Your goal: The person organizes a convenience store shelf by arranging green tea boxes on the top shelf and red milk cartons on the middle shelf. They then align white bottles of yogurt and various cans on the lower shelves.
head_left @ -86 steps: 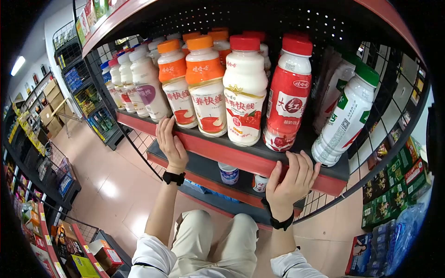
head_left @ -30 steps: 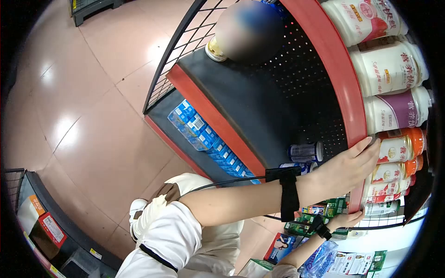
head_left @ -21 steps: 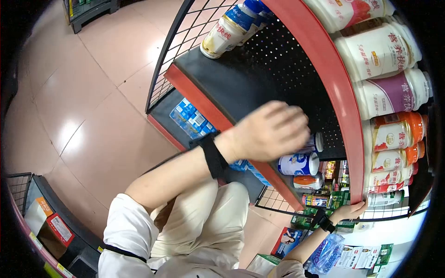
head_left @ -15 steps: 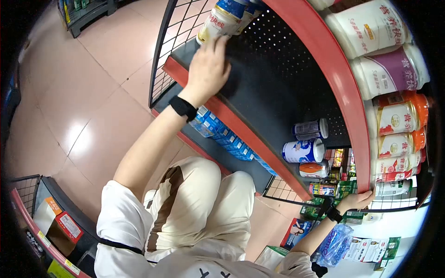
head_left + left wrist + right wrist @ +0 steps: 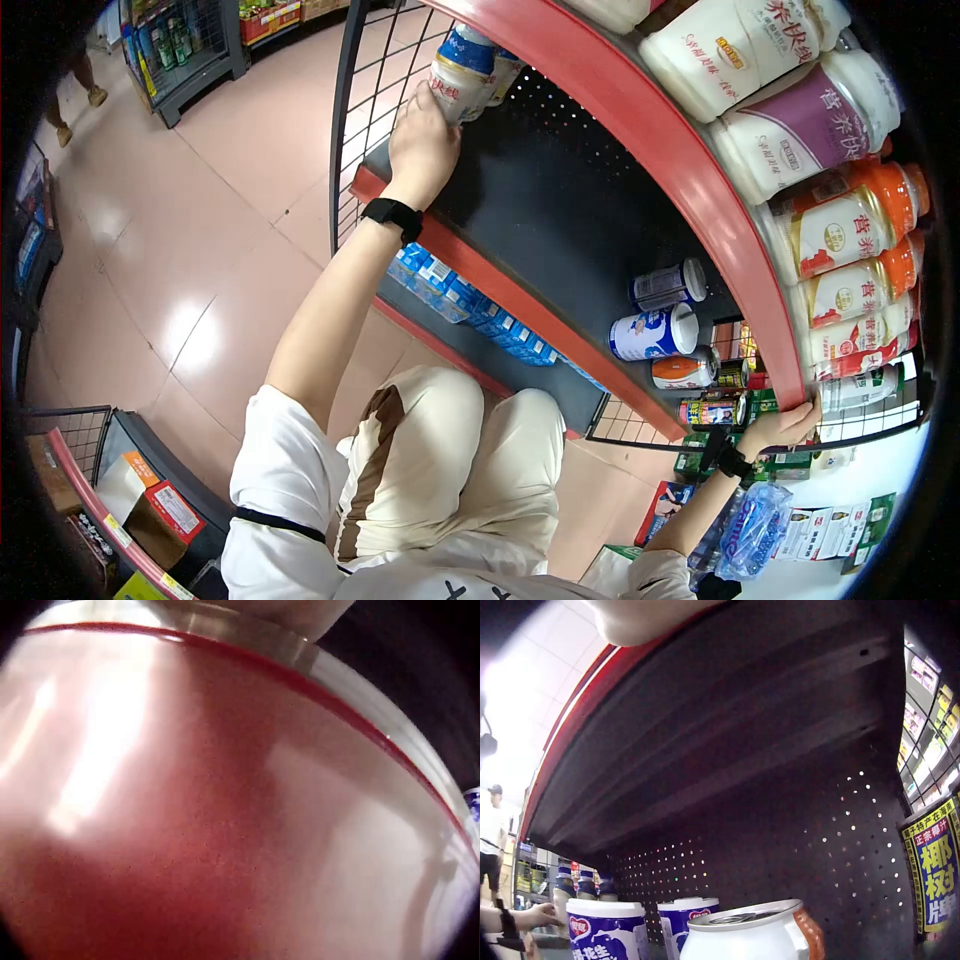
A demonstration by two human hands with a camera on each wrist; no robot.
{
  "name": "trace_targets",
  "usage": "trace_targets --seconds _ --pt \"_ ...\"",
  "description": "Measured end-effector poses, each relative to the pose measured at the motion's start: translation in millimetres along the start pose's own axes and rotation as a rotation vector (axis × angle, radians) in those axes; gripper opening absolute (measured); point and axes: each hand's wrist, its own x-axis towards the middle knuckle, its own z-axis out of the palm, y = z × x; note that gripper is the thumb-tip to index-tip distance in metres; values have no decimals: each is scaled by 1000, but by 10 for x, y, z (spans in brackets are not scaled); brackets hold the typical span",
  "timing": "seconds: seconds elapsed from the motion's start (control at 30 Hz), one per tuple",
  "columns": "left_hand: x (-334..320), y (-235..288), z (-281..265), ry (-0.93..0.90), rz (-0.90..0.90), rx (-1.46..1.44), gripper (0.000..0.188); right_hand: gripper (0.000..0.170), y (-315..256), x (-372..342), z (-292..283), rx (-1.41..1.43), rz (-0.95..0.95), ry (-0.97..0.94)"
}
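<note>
At the far end of the lower shelf, my left hand grips a white bottle with a blue cap, fingers over its front and thumb at its side. More blue-capped bottles stand behind it. In the right wrist view the left hand touches a bottle at the far left. My right hand holds the red edge of the upper shelf. The left wrist view shows mostly a glossy reddish surface, with a bit of skin at the top.
White, purple and orange-capped bottles line the upper shelf. Several cans and tubs stand at the lower shelf's near end. Blue packs lie below. Wire side panels bound the shelves. A person stands at the far left.
My left hand let go of the upper shelf edge, reached across to the lower shelf's far end and took hold of the blue-capped bottle. The right hand stays on the edge.
</note>
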Motion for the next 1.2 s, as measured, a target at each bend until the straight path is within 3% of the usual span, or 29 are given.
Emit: trace_targets --seconds 0.17,0.23,0.3,0.4,0.8,0.97,1.03,1.07,1.2 --pt "145 27 -45 -87 -112 -45 56 35 -57 -8 -26 -72 -7 -17" --pt "132 43 -77 -34 -64 -14 54 33 -29 -11 -21 -38 -15 -8" --pt "181 52 -81 -122 -123 0 55 32 2 -27 -5 -8 -11 -8" --pt "201 34 -101 -67 -40 -52 54 31 45 -57 -13 5 -6 -22" --pt "233 72 -139 -107 -89 49 46 22 -131 -18 -84 81 5 -111" --pt "168 27 -172 -62 17 -22 44 22 -170 -17 -94 81 -20 -131" --pt "181 -42 -21 -52 -67 -121 41 21 -163 -7 -95 86 3 -125" --pt "202 -5 -27 -73 -84 -29 39 21 -123 -9 -87 82 -35 -116" --pt "162 -145 79 -29 -8 -39 49 23 -141 1 -97 72 -21 -131"
